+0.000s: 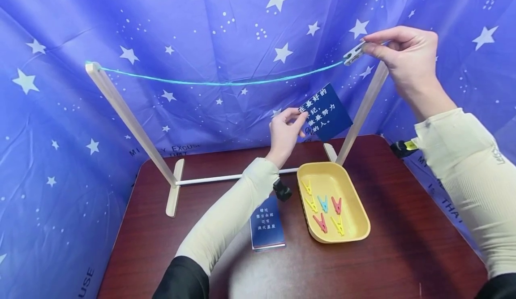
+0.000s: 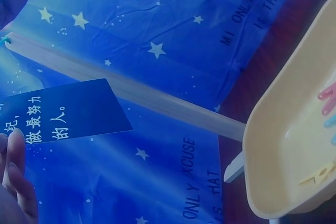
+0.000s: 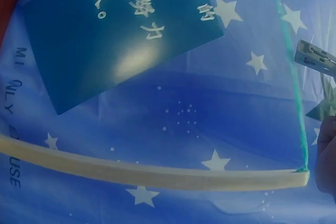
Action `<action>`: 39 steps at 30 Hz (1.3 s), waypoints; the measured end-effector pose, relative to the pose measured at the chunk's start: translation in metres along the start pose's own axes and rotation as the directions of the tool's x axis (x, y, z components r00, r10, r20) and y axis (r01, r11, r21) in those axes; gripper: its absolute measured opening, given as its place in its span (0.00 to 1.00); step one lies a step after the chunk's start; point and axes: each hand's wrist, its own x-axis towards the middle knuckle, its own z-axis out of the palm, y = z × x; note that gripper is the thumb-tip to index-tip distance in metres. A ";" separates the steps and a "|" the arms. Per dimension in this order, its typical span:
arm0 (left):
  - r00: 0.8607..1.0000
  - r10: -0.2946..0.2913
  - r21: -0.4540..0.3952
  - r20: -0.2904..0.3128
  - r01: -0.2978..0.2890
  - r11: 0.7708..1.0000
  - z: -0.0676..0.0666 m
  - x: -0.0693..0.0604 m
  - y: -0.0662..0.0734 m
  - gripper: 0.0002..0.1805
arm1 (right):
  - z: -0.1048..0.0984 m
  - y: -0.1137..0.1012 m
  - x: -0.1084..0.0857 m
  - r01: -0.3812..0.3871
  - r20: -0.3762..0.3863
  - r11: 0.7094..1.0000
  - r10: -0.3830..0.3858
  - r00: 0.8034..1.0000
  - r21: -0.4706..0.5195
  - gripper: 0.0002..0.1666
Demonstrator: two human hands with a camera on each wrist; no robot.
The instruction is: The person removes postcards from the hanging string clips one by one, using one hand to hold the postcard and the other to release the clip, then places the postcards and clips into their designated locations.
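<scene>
My left hand [image 1: 287,131] pinches a dark blue card [image 1: 332,113] with white Chinese characters by its left edge. The card is tilted in the air below the cord, in front of the right post. Higher up at the right, my right hand [image 1: 411,61] pinches a pale grey clothespin [image 1: 354,53] between thumb and fingers. The clothespin's tip is at the green cord [image 1: 225,84] near its right end; whether it touches the cord I cannot tell. In the right wrist view the clothespin [image 3: 315,57] appears beside the cord, with the hand mostly out of frame.
A wooden stand with a left post [image 1: 129,122] and a right post [image 1: 363,111] carries the cord. On the table [image 1: 161,254], a yellow tray [image 1: 356,205] holds several small coloured clothespins. Left of it lies a stack of blue cards [image 1: 268,232], partly behind my left forearm.
</scene>
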 end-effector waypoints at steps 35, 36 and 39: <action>0.997 -0.055 0.136 0.054 0.047 0.990 -0.059 -0.019 0.003 0.14 | -0.018 0.028 -0.072 -0.073 0.195 0.826 0.217 0.957 -0.560 0.11; 0.997 -0.054 0.144 0.060 0.045 0.988 -0.061 -0.020 0.004 0.14 | -0.019 0.028 -0.074 -0.087 0.191 0.816 0.235 0.953 -0.571 0.11; 0.996 -0.056 0.164 0.069 0.044 0.985 -0.067 -0.023 0.004 0.15 | -0.020 0.032 -0.080 -0.114 0.191 0.797 0.277 0.941 -0.593 0.11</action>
